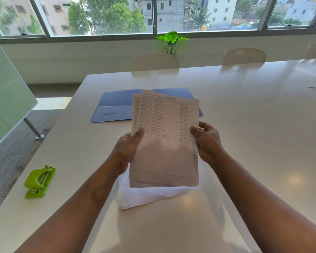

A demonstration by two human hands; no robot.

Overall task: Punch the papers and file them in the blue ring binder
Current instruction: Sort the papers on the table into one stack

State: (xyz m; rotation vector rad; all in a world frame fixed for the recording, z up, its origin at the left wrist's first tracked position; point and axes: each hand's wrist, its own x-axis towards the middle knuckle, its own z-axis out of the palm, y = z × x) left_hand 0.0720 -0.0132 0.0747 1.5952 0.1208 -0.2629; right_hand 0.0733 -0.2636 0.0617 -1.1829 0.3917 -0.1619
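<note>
- The long white table (244, 110) fills the view, running away toward the windows (153, 15), with pale chairs (155, 62) tucked in at its far edge.
- A blue ring binder (115, 106) lies open and flat on the table, straight ahead, its right half hidden behind the raised sheets.
- Up in the air, between the camera and the binder, is a small stack of printed papers (165, 143), slightly fanned, columns of figures showing on the top sheet.
- More white sheets (144, 196) lie flat on the table just under the held stack, skewed at an angle.
- The left hand (128, 148) grips the stack's left edge, thumb laid across the front.
- The right hand (207, 141) clamps the right edge, thumb on the front, fingers curled behind.
- Off to the left, near the table's edge and well apart from the papers, sits a green hole punch (39, 181).
- A leafy green plant (171, 41) stands behind the chairs.
</note>
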